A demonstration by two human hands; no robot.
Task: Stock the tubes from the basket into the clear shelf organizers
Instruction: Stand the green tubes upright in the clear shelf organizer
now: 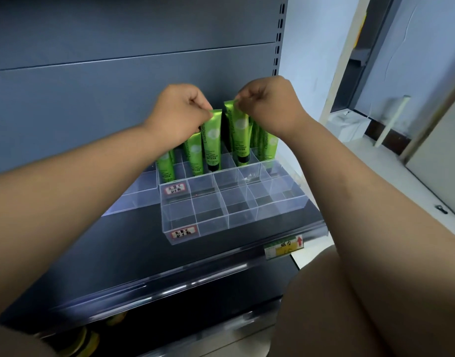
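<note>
Head view: left hand pinching the crimp of left green tube, right hand pinching the crimp of right green tube, caps down at rear cells of clear organizer beneath both grips; placing step, next probably straight lowering, then release.

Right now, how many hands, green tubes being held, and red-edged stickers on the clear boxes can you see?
Hands: 2, left hand and right hand
Green plastic tubes held: 2, left green tube and right green tube
Red-edged white paper stickers: 2, upper sticker and lower sticker
Total: 6
</note>
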